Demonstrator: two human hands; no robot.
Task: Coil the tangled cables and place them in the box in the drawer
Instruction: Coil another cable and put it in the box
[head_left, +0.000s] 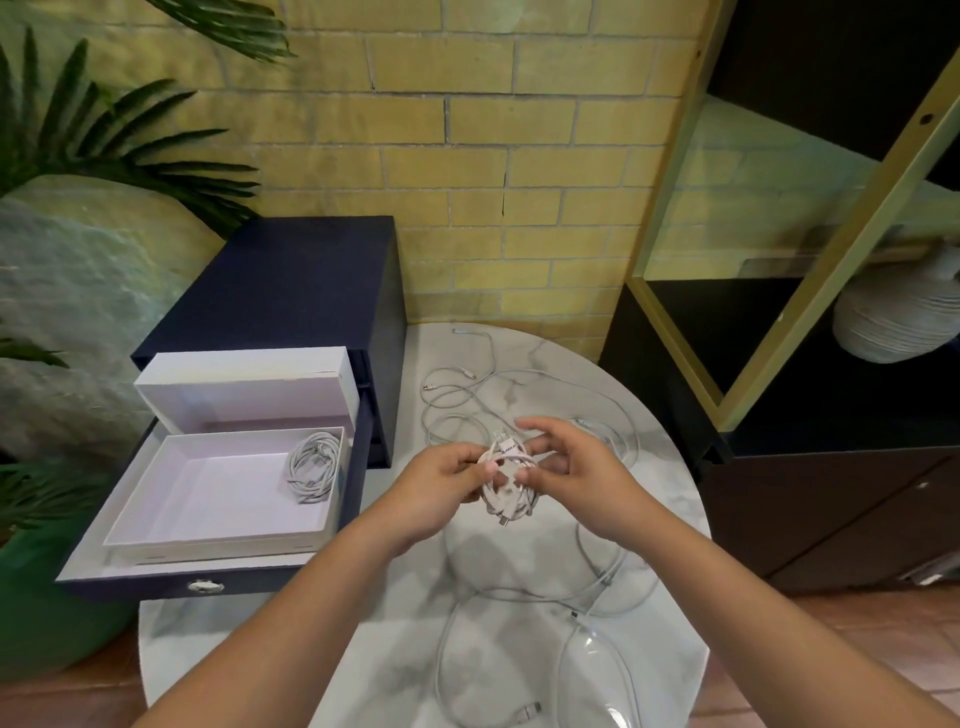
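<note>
Cables (605, 574), tangled, sprawl over the marble table (363, 649) beneath and beyond both hands. Drawer (156, 584) stands open left of the left hand (441, 483); its white box (208, 545) holds one coiled cable (311, 465). Small coil (506, 488) sits between the hands: left pinches it, likely so the loops stay gathered; right hand (576, 467), fingers half spread, pinches its rim.

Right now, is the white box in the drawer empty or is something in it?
Not empty: one coiled cable lies in the box, at its far right corner.
</note>
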